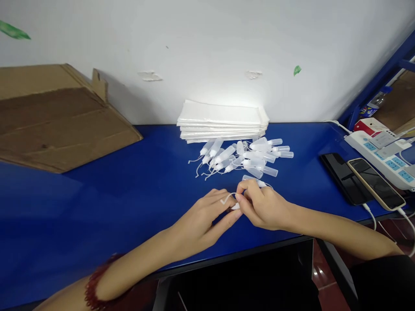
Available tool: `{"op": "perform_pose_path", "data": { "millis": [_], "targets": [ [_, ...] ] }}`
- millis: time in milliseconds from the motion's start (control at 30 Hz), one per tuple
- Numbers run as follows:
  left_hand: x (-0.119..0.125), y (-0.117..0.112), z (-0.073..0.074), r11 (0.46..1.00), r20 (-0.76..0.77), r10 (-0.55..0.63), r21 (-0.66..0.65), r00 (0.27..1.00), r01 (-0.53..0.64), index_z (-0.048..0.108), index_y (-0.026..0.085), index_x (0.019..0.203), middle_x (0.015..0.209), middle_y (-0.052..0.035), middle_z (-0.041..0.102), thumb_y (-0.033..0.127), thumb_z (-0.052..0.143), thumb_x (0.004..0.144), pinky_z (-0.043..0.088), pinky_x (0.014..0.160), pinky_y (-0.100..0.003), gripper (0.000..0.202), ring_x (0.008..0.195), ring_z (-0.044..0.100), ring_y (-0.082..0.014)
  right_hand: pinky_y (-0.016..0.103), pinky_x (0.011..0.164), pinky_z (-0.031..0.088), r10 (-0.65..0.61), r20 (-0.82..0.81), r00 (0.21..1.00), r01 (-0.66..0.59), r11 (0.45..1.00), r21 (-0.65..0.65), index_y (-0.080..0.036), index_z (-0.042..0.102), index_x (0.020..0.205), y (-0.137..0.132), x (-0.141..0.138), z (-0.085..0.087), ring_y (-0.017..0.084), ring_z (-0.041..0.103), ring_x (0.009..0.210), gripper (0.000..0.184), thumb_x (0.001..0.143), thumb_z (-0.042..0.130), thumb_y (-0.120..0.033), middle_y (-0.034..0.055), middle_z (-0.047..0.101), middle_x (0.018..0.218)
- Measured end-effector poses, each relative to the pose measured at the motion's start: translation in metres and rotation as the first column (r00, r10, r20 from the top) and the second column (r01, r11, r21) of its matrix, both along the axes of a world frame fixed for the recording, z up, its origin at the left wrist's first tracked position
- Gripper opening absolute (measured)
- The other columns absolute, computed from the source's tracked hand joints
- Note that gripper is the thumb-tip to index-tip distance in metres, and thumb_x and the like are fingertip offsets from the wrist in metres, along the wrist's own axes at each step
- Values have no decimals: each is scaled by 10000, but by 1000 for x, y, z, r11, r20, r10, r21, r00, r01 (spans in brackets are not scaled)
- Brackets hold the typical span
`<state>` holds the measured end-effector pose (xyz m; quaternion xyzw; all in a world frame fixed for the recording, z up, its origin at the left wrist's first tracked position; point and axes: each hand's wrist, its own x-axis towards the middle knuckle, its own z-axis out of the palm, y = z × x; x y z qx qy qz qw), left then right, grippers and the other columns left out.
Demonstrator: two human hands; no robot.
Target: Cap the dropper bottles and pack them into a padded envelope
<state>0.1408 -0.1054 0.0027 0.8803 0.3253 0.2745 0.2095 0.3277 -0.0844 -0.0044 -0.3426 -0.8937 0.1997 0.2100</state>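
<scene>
My two hands meet over the blue table [97, 203] near its front edge. My right hand [262, 205] is closed around a small translucent plastic bottle [254, 179] whose end sticks out past the knuckles. My left hand [204, 220] pinches the bottle's small white cap and its thin tether [227, 199] with the fingertips. Just beyond the hands lies a loose pile of several similar small bottles [246, 156] with tethered caps.
A stack of white flat bags [223, 121] lies against the wall behind the pile. A flattened cardboard box [55, 116] sits at the left. Two phones [359, 179] on cables and a white power strip [382, 157] lie at the right.
</scene>
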Motion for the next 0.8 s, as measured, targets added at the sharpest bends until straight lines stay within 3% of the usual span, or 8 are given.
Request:
{"op": "perform_pose_path", "data": {
  "millis": [100,167,267,333,500,633,733,800],
  "targets": [
    [1,-1,0,998,-22,-45,-44,999,44,552,173,835,739,-4,609,204,369,996,461,638,-256,246,671,556,-130,230,471,328,34,22,999,-32,995,-92,-166,419,1051,0,0,2,129,459,439,204,957,285,-287,-8,534,636],
    [2,-1,-4,987,-78,-30,158,997,42,566,164,837,728,-21,607,173,393,981,458,642,-286,226,670,547,-151,235,493,345,1,-4,1000,-2,979,-206,-178,402,1033,1,0,4,133,468,461,169,953,305,-291,-26,514,620],
    [3,-1,-11,800,-187,85,598,979,44,580,143,785,662,-39,580,86,482,920,432,645,-345,176,637,519,-184,238,529,367,-55,-88,995,20,936,-351,-200,379,954,4,-2,8,132,490,508,86,948,327,-268,-37,505,623],
    [3,0,-12,707,-211,124,704,970,62,582,136,780,644,-41,578,55,510,893,422,635,-351,157,621,508,-187,235,536,372,-64,-158,985,-7,910,-414,-209,362,915,5,-2,9,126,486,512,73,953,323,-258,-47,493,615],
    [1,1,-3,953,-75,33,304,997,-8,563,158,887,755,-34,633,201,423,975,430,638,-309,171,682,538,-161,251,543,370,-27,-155,988,-35,922,-385,-207,356,956,3,1,11,127,451,477,95,964,311,-290,-74,451,569],
    [3,1,1,999,-89,4,36,996,0,527,177,799,683,5,579,191,308,1003,433,629,-282,299,631,519,-133,258,543,370,13,-75,997,-33,962,-269,-198,367,995,1,2,11,136,449,488,118,957,302,-289,-50,468,610],
    [4,-1,-3,977,-145,5,210,989,26,535,165,819,702,-22,589,181,333,993,445,623,-302,267,643,517,-155,255,532,360,20,-34,999,-27,971,-237,-192,374,1005,1,1,11,141,455,499,130,953,296,-281,-28,486,648],
    [4,-1,-7,873,-184,64,487,981,35,549,150,822,711,-55,604,134,389,962,451,632,-334,214,672,520,-185,256,537,357,13,-29,1000,-20,966,-258,-192,374,998,1,1,12,139,449,493,126,951,296,-279,-34,472,637]
  ]
}}
